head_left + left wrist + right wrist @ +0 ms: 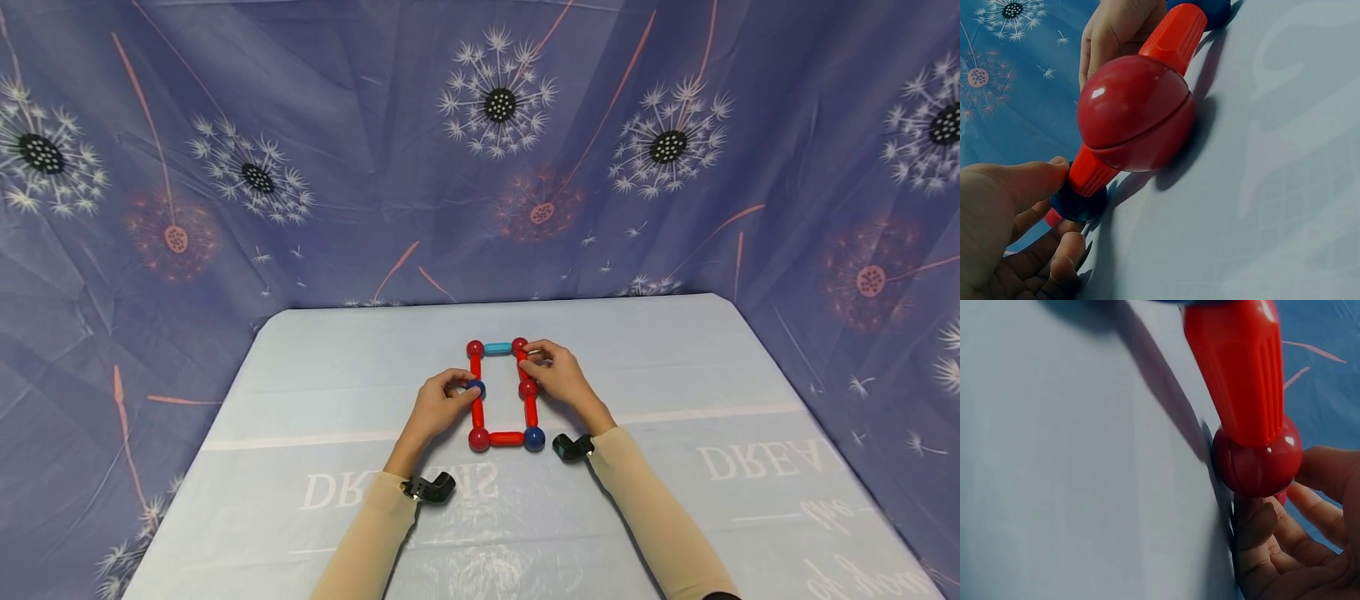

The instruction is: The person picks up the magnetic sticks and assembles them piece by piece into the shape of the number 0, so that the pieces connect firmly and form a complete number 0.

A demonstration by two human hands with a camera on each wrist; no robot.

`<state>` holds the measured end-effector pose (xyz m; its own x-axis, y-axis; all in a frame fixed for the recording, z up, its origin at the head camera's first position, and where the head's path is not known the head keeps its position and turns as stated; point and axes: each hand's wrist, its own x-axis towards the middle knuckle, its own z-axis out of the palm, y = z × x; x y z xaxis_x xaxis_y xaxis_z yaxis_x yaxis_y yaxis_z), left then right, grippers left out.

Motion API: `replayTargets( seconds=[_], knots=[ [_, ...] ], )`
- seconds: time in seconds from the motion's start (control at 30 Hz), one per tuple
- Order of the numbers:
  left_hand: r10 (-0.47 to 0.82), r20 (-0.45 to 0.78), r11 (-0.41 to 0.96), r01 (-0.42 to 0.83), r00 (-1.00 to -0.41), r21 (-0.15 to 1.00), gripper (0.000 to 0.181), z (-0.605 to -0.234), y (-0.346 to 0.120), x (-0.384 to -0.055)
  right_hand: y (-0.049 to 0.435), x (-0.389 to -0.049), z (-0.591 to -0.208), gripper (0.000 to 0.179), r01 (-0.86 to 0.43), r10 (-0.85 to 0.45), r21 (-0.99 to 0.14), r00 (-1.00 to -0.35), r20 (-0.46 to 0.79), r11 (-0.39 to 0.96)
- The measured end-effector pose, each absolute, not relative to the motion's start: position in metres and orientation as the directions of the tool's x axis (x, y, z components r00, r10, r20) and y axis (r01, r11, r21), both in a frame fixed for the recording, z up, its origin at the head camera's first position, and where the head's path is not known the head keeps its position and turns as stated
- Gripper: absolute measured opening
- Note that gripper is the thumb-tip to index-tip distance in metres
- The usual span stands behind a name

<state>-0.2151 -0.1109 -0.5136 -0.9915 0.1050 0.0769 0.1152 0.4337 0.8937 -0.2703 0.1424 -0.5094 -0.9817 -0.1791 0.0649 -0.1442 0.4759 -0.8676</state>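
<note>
A rectangle of balls and rods lies on the table, with a light blue rod (pixel 497 348) across its far side and a red rod (pixel 507 438) across the near one. My left hand (pixel 442 402) pinches the blue ball (pixel 476 389) midway along the left side, thumb on the near face. On the right side, my right hand (pixel 564 375) grips the upper red rod (pixel 522 357), fingertips close to the far red ball (pixel 519 343). The right wrist view shows its fingers beyond the middle red ball (pixel 1257 462). A red corner ball (pixel 1135 112) fills the left wrist view.
The white table cover (pixel 637 517) carries pale lettering and surrounds the rectangle. Behind and beside the table hangs a purple-blue cloth (pixel 360 167) with dandelion prints. Black wrist cameras sit on both wrists, the right one (pixel 572 448) close to the near blue corner ball (pixel 534 438).
</note>
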Motion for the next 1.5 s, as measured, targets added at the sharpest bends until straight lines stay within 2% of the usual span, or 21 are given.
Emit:
replayTargets(
  seconds=[0.7,1.17,1.5],
  knots=[
    [0.100,0.075,0.434,0.111,-0.992,0.894,0.026,-0.513,-0.111,-0.216,0.143,-0.278,-0.503,0.024,-0.092,-0.213,-0.877,-0.977,-0.012,0.471],
    [0.098,0.081,0.438,0.116,-0.992,0.892,0.026,-0.510,-0.113,-0.214,0.145,-0.281,-0.500,0.038,-0.080,-0.236,-0.863,-0.971,-0.047,0.499],
    [0.083,0.074,0.445,0.104,-0.994,0.889,0.026,-0.510,-0.114,-0.212,0.155,-0.255,-0.492,0.039,-0.083,-0.314,-0.848,-0.944,-0.101,0.523]
  ],
)
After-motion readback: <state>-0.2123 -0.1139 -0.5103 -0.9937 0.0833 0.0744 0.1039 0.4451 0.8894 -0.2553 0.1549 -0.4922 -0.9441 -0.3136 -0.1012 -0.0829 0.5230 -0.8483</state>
